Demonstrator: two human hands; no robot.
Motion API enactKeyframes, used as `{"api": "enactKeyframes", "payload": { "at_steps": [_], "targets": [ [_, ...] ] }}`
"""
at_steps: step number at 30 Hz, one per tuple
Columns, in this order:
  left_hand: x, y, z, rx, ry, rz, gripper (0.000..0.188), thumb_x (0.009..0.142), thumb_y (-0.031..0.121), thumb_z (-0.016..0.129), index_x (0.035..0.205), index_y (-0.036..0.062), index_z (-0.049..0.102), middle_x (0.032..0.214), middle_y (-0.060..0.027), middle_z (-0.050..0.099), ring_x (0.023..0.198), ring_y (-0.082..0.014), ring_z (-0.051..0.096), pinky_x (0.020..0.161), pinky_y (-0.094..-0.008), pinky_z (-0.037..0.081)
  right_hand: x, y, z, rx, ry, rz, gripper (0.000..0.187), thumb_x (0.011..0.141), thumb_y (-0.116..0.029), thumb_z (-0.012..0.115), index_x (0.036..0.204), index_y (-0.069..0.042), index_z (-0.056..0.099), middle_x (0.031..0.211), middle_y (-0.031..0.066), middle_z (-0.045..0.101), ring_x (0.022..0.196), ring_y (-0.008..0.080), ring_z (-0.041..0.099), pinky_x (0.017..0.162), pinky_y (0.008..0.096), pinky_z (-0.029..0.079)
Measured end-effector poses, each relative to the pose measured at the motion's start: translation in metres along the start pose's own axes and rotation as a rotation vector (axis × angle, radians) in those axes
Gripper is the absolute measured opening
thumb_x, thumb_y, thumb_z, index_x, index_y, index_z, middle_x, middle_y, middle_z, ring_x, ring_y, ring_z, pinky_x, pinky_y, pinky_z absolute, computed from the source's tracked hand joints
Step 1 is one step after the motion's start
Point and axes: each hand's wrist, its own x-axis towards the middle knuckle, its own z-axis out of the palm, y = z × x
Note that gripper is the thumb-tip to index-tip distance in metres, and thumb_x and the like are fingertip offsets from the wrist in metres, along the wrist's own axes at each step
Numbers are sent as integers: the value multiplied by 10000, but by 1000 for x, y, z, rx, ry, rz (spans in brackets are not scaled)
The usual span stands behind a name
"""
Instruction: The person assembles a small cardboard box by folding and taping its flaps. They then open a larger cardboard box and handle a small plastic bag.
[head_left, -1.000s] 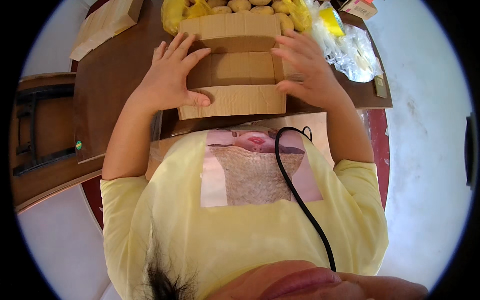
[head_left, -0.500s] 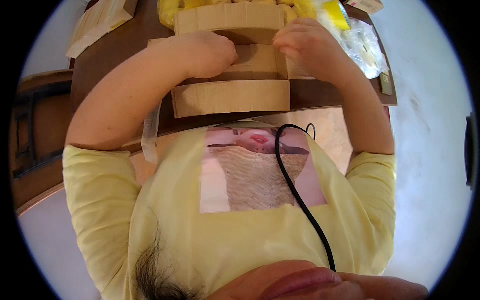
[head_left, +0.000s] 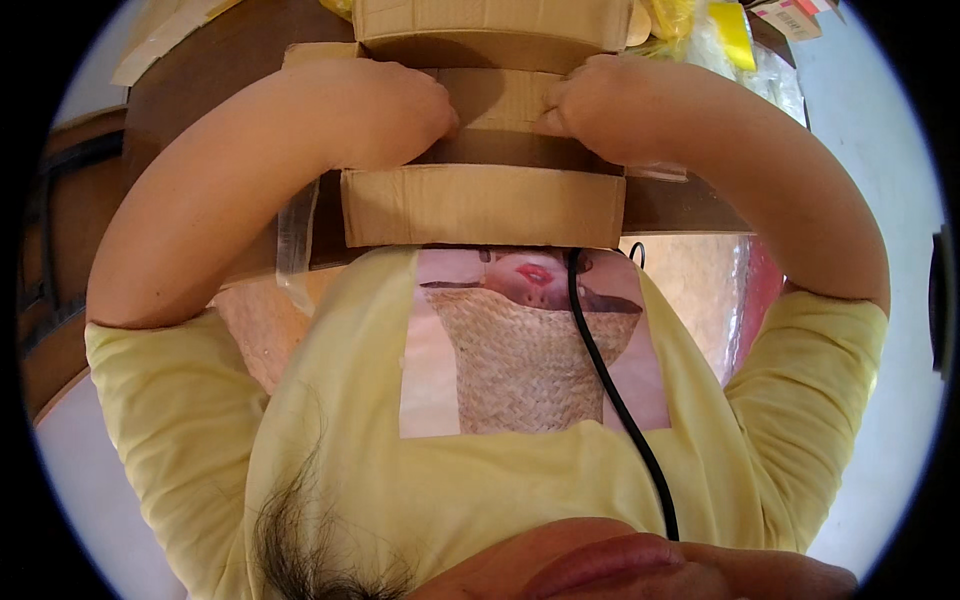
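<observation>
An open brown cardboard box [head_left: 485,207] stands at the near edge of the dark table, close to my body. Its near and far flaps are spread outward, and the inside shows between my hands. My left hand [head_left: 405,112] bends over the left side of the box, fingers curled inward and closed on that side. On the right side, my right hand [head_left: 600,108] is closed in the same way, its fingertips reaching inside the box. The backs of both hands hide much of the side walls.
A strip of clear tape [head_left: 295,235] hangs at the table's [head_left: 200,125] near edge. Flat cardboard [head_left: 180,40] lies far left. A yellow bag [head_left: 675,20], a yellow item [head_left: 732,35] and clear plastic sit far right. A black cable [head_left: 610,390] crosses my shirt.
The box now looks larger and closer to my body, its far flap higher in view. My elbows have spread outward, and my right hand has come lower onto the box's right side.
</observation>
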Motion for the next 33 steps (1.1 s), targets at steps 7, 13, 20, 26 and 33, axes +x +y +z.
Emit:
{"api": "enactKeyframes", "payload": {
  "at_steps": [7,13,20,26,33],
  "targets": [
    [-4,-6,9,62,-11,4,229,837,59,509,996,35,671,1006,-158,619,966,-362,626,829,-429,522,3,-6,3,69,33,21,462,859,-34,506,1300,-145,588,1192,134,540,1078,309,586,951,365,470],
    [-3,0,17,127,250,30,195,832,72,535,917,26,704,938,-166,665,929,-331,667,791,-406,552,8,-9,9,106,145,46,311,841,-86,544,1138,-95,636,1144,155,580,1004,321,626,862,388,512],
    [6,6,19,167,267,-41,204,820,80,601,1005,7,557,921,-193,630,874,-333,666,720,-409,552,29,-17,9,-25,263,3,366,740,-236,733,995,-9,601,888,144,656,801,308,681,677,389,551],
    [6,8,23,36,328,-73,381,747,106,704,1057,-7,513,899,-199,656,884,-350,667,747,-417,549,24,-18,13,50,407,15,470,688,-285,794,995,2,585,875,154,660,797,296,683,683,379,547],
    [12,1,25,-2,247,-80,540,709,147,766,1158,17,495,964,-191,613,932,-374,627,792,-440,525,29,-15,20,53,446,1,399,724,-265,746,992,-10,595,826,153,663,772,307,679,699,385,545]
  ]
}}
